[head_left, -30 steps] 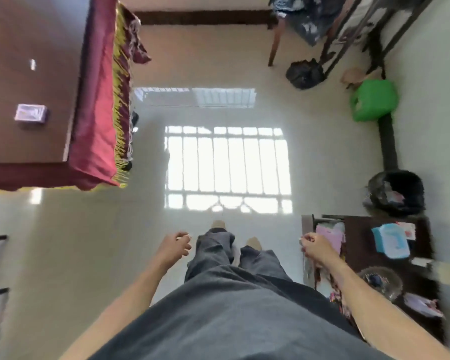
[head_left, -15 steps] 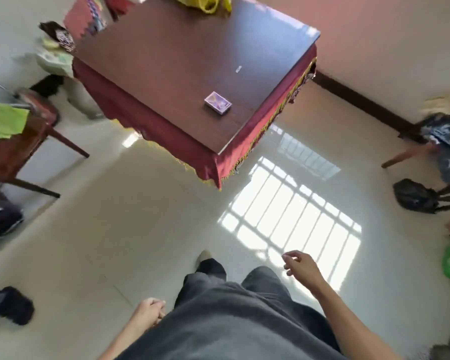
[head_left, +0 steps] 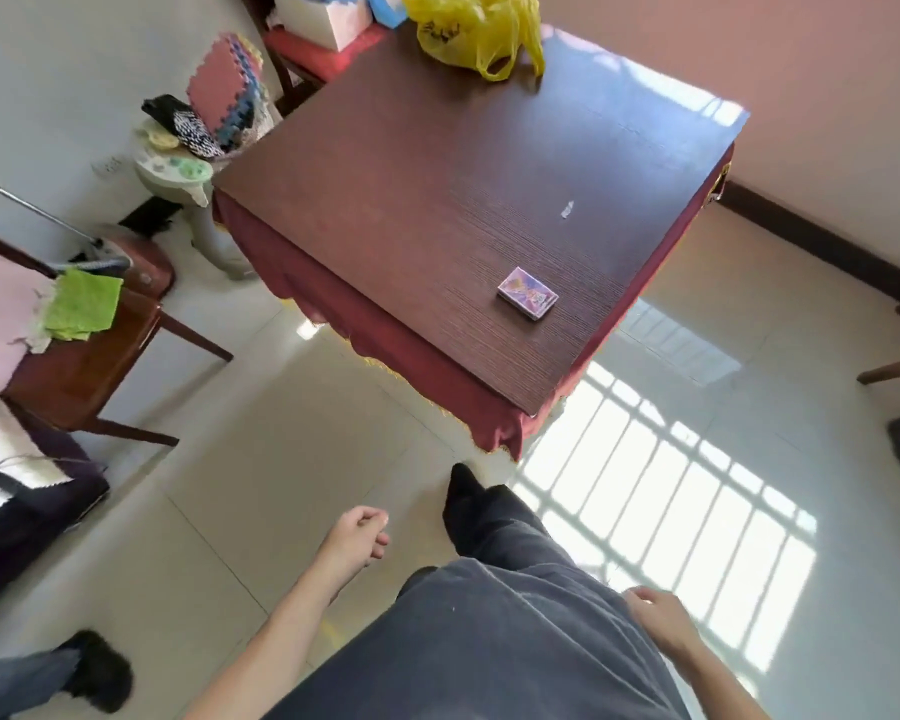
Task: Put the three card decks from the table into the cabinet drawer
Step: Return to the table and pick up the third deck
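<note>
One purple card deck lies flat near the right edge of the dark wooden table, which has a red fringed skirt. No other deck shows on the table top. My left hand hangs low in front of me, fingers curled in and holding nothing, well short of the table. My right hand hangs by my hip with its fingers loosely apart and nothing in it. The cabinet and its drawer are out of view.
A yellow plastic bag sits at the table's far edge, with a small white scrap mid-table. A wooden chair with a green cloth stands to the left. Someone else's foot in a dark shoe is at bottom left.
The view has swung away from the cabinet toward the table, which is now closer and centred. My left hand has come forward and my right hand has dropped to my side.
</note>
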`<action>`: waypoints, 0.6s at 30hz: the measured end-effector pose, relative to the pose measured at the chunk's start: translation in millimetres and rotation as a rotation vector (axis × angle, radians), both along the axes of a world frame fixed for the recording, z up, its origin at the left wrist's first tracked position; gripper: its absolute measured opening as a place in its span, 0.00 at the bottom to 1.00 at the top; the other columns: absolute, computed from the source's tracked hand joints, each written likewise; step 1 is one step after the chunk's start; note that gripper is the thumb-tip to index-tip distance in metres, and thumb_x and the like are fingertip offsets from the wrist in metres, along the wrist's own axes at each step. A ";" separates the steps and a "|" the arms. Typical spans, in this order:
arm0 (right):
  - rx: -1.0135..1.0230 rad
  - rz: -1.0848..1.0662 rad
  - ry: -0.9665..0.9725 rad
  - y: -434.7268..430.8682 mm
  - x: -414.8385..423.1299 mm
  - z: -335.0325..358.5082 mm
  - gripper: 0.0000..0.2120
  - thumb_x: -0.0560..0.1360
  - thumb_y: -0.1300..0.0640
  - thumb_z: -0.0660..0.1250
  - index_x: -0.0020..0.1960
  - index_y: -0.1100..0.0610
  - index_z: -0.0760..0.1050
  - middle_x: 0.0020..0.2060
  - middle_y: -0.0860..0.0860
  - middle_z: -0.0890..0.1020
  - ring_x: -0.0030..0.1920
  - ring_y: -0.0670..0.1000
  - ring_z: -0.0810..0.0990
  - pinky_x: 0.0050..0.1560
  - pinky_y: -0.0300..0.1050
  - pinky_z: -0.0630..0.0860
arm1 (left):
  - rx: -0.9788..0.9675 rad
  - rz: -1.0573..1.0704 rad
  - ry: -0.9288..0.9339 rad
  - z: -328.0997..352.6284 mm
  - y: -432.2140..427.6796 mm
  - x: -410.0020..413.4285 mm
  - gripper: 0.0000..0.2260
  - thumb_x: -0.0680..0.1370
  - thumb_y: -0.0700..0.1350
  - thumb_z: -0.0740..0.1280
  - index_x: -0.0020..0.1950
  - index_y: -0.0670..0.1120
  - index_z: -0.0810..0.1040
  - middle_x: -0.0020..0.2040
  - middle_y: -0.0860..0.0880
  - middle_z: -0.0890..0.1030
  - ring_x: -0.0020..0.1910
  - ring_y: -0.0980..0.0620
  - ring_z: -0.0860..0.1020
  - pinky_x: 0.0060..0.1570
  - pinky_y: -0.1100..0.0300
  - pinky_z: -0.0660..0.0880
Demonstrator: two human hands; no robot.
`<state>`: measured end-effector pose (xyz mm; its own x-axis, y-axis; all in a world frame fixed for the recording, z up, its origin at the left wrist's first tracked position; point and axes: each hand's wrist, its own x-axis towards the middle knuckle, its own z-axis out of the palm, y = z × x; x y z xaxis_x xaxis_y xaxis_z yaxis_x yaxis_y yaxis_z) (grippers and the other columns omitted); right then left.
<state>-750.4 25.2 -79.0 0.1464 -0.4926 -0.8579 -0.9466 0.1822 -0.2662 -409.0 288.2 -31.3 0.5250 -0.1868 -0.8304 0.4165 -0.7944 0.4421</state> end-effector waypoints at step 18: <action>-0.437 -0.090 -0.194 -108.6 350.4 68.8 0.15 0.76 0.51 0.69 0.61 0.54 0.79 0.51 0.51 0.82 0.49 0.51 0.80 0.47 0.45 0.76 | 0.130 -0.415 0.053 -26.8 -79.8 259.4 0.06 0.81 0.42 0.63 0.47 0.43 0.78 0.36 0.44 0.80 0.32 0.47 0.74 0.35 0.59 0.70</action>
